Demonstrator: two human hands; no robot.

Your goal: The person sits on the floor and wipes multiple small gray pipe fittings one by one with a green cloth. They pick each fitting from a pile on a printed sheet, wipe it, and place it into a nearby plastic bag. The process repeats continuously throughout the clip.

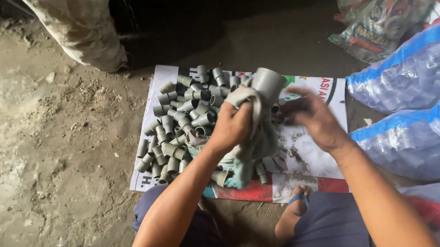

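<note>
A heap of short grey pipe fittings (pixel 183 121) is lying to the left of and beyond the left hand's grip, spread over a printed sheet (pixel 306 156) on the dirt floor (pixel 40 169). The left hand (pixel 232 126) is closing its fingers around a worn greyish cloth (pixel 255 136) and, through the cloth, gripping a larger grey pipe fitting (pixel 268 83) that is sticking up and away just above the grip, its open end tilting toward the upper right. The rest of the cloth is hanging below the grip, draping down over a few fittings near the person's knee. Just to the right of the grip, the right hand (pixel 314 118) is hovering with its fingers loosely spread and blurred by motion, the fingertips (pixel 289 107) reaching toward the held fitting; whether they are touching it cannot be told. Below the right hand, a bare foot in a blue-strapped sandal (pixel 298 200) is resting on the sheet's near edge. Farther right, well apart from the grip, clear plastic sacks with blue stripes (pixel 417 103) are lying full of more fittings.
</note>
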